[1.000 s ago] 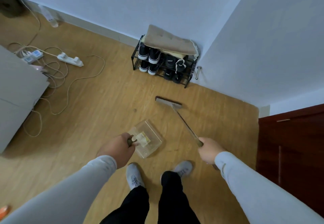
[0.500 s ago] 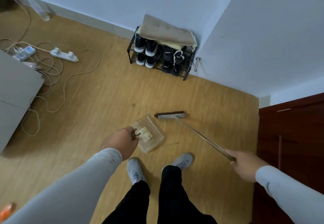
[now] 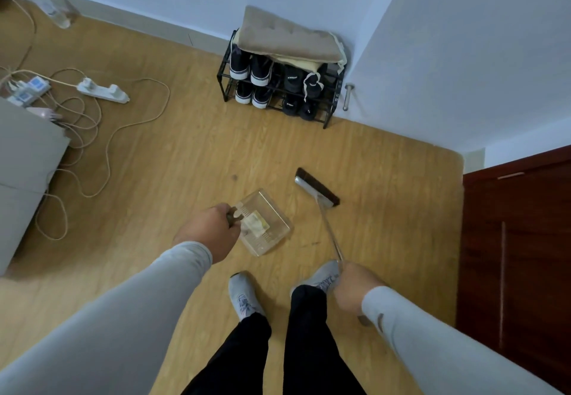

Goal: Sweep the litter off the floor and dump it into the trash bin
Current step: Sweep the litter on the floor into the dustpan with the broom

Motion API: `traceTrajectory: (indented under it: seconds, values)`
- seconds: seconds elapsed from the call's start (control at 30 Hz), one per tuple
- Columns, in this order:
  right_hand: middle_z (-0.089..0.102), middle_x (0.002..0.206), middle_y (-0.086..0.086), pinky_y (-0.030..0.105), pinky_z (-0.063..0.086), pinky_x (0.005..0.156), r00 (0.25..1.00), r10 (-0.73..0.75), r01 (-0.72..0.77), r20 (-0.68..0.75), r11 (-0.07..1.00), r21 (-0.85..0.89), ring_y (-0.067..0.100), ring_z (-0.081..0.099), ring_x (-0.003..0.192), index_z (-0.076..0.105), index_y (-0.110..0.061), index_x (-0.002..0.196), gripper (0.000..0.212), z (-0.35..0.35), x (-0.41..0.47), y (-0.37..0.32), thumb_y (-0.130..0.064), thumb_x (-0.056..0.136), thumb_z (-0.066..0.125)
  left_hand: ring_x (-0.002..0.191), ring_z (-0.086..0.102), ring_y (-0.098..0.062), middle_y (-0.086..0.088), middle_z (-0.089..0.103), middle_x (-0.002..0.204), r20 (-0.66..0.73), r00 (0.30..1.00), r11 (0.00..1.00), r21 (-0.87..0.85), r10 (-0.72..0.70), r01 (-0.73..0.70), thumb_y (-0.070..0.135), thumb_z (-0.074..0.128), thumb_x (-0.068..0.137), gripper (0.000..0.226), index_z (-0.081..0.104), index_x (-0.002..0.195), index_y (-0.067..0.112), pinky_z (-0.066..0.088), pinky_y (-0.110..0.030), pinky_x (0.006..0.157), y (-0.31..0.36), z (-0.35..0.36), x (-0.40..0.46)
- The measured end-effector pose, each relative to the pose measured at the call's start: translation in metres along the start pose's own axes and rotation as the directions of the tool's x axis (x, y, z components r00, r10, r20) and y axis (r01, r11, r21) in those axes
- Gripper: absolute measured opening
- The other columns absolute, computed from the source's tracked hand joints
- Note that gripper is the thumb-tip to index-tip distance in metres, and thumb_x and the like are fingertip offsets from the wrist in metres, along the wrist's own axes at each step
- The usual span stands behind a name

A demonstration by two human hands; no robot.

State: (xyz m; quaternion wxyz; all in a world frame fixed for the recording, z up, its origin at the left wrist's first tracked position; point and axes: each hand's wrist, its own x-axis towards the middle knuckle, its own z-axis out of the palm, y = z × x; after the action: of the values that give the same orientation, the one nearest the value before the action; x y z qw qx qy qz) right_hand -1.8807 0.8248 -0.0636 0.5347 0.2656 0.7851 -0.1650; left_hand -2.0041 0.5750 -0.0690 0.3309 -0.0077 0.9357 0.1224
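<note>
My left hand [image 3: 207,234] gripped the handle of the clear dustpan [image 3: 265,223], low over the floor [image 3: 173,160] with a scrap of litter [image 3: 255,224] inside. My right hand [image 3: 355,286] was closed round the broom [image 3: 316,187] shaft. The pan looked light, rigid plastic; I judged it best kept level by its handle.

Litter [image 3: 258,223] in dustpan [image 3: 268,224]; broom [image 3: 316,187] right.
</note>
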Motion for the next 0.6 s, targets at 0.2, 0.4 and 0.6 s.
traceTrajectory:
  seconds: [0.2,0.4,0.6]
  values:
    - [0.064,0.121,0.003,0.032,0.055,0.089,0.987,-0.077,0.069,0.144,0.996,0.064,0.02,0.065,0.096,0.039,-0.032,0.154,0.058,-0.011,-0.037,0.033,-0.025,0.098,0.052,0.083,0.065,-0.025,0.003,0.069,0.092,-0.006,1.0,1.0,0.006,0.021,-0.021,0.043,0.05,0.096,0.027,0.06,0.115,0.027,0.057,-0.036,0.072,-0.006,-0.003,0.002]
    - [0.06,0.064,-0.003,0.024,0.043,0.043,0.995,-0.058,0.032,0.078,0.953,0.301,0.007,0.049,0.042,0.036,-0.044,0.149,0.056,-0.083,-0.088,0.063,-0.022,0.103,0.057,0.077,0.063,-0.022,0.006,0.065,0.085,0.023,0.999,1.0,-0.016,0.024,-0.023,0.041,0.047,0.097,0.024,0.058,0.112,0.026,0.049,-0.03,0.061,-0.008,-0.005,0.001]
    - [0.06,0.109,0.002,0.028,0.049,0.075,0.999,0.019,-0.016,-0.035,0.995,0.095,0.03,0.067,0.102,0.047,-0.014,0.146,0.051,-0.049,-0.024,0.013,-0.019,0.096,0.049,0.074,0.063,-0.02,0.01,0.062,0.078,0.02,1.0,1.0,-0.019,0.017,-0.017,0.043,0.046,0.098,0.02,0.057,0.105,0.028,0.053,-0.032,0.065,-0.008,-0.002,0.003]
